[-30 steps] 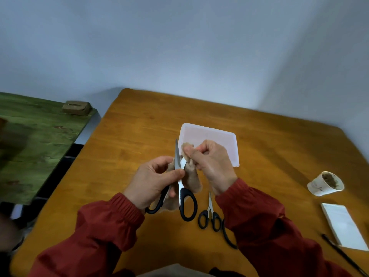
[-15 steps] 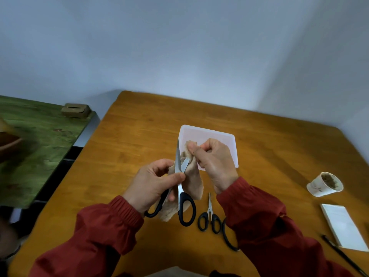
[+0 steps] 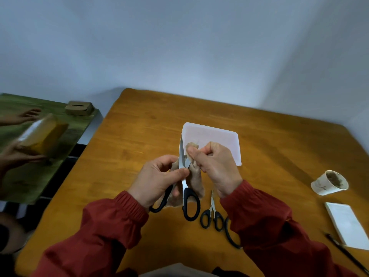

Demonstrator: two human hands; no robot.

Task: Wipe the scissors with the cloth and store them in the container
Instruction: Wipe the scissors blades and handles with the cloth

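Observation:
My left hand (image 3: 159,179) grips a pair of black-handled scissors (image 3: 189,202) near the pivot, blades slightly apart and pointing away from me. My right hand (image 3: 216,165) pinches a beige cloth (image 3: 194,176) against one blade; the rest of the cloth hangs down behind the handles. A white translucent container (image 3: 215,136) lies on the wooden table (image 3: 129,140) just beyond my hands. A smaller pair of black-handled scissors (image 3: 212,214) lies on the table under my right wrist, and part of another black handle (image 3: 229,235) shows beside my right sleeve.
A paper cup (image 3: 329,182) lies tilted at the right, with a white pad (image 3: 347,224) and a dark pen (image 3: 347,252) nearer me. On the green table (image 3: 40,166) at the left, another person's hands (image 3: 18,156) hold a yellowish block (image 3: 43,134); a brown box (image 3: 78,108) sits behind.
My right hand with the cloth has shifted slightly along the blade. At the left, another person's hands with a yellowish block have come into view.

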